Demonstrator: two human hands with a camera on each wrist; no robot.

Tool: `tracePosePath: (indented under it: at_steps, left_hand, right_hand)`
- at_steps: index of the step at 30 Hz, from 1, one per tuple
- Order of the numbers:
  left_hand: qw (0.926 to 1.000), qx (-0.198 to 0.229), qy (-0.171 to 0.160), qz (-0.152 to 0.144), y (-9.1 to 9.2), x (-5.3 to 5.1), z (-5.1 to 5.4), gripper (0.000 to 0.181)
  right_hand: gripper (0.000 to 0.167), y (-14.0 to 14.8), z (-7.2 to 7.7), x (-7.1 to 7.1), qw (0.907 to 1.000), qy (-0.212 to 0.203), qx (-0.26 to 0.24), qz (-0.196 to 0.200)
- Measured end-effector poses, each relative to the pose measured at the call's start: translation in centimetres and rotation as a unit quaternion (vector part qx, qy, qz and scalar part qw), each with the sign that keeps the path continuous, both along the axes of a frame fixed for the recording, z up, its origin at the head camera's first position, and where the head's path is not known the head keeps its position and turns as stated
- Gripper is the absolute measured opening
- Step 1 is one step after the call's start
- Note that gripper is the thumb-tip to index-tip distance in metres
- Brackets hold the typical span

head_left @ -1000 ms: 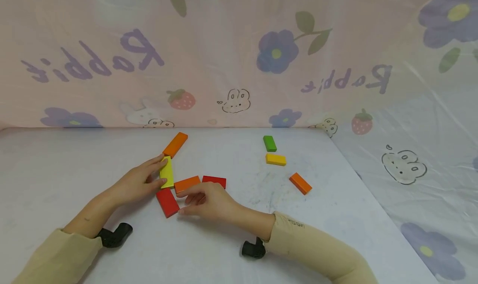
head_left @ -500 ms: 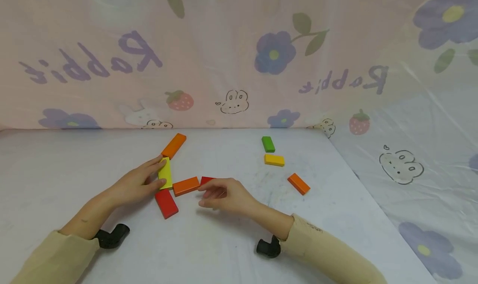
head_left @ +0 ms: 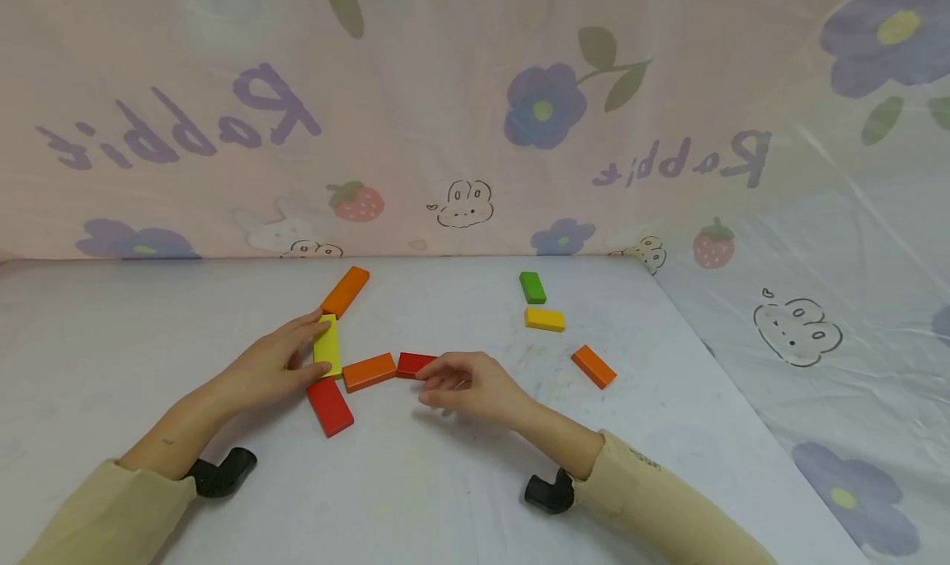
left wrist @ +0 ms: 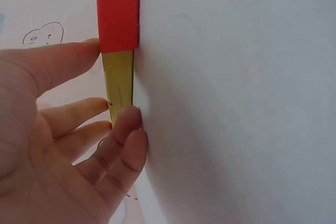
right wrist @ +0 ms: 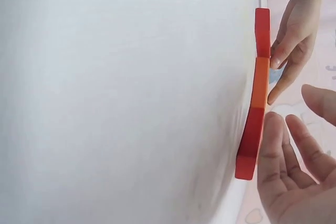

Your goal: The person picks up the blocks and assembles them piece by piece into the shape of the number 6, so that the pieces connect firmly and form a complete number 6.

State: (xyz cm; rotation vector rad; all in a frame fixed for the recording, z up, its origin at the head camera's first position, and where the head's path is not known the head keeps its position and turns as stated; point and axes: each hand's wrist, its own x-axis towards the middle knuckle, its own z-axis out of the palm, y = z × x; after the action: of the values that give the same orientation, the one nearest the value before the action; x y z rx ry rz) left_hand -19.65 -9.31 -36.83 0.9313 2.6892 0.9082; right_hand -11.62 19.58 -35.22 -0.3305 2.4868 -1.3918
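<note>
On the tabletop in the head view, the fingertips and thumb of my left hand [head_left: 263,367] rest on a yellow block [head_left: 327,346]. An orange block [head_left: 346,290] lies beyond it and a red block [head_left: 330,407] on its near side. From its lower right, another orange block [head_left: 369,372] leads to a second red block [head_left: 416,364]. My right hand [head_left: 478,388], loosely bent and holding nothing, is at that red block's right end and covers part of it; contact cannot be told. The left wrist view shows the thumb beside a red block [left wrist: 118,11].
Farther right on the white table [head_left: 460,499] lie a green block [head_left: 532,287], a yellow-orange block [head_left: 545,319] and a separate orange block [head_left: 594,366]. Patterned cloth [head_left: 416,95] rises behind and to the right. Black pieces [head_left: 223,473] are at both wrists.
My right hand has moved right, away from the near red block and the middle orange block, uncovering them. My left hand has stayed on the yellow block.
</note>
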Motion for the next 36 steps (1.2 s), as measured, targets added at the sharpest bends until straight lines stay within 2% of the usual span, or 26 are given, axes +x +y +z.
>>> tracePosePath:
  at_steps: [13,22,28,32,36]
  left_hand:
    - [1.0,0.006,0.001,0.002,-1.1,1.0,0.7,0.054]
    - [0.9982,-0.06,-0.009,0.004,-1.4,2.2,1.5,0.062]
    - [0.9971,-0.076,-0.006,-0.006,-1.3,2.4,1.1,0.065]
    - [0.9967,-0.082,-0.001,-0.004,-1.4,2.4,0.8,0.065]
    - [0.9967,-0.081,0.009,-0.006,-1.3,2.5,0.6,0.065]
  right_hand:
    - [0.025,1.3,-0.1,0.0,0.9998,-0.011,0.003,-0.018]
    - [0.024,2.3,0.2,-0.1,0.999,-0.017,-0.004,-0.041]
    - [0.025,3.0,0.3,-0.5,0.9988,-0.005,0.006,-0.047]
    - [0.027,3.6,0.4,-0.9,0.9969,-0.006,0.018,-0.076]
    - [0.031,4.4,0.7,-1.3,0.9942,-0.024,-0.002,-0.105]
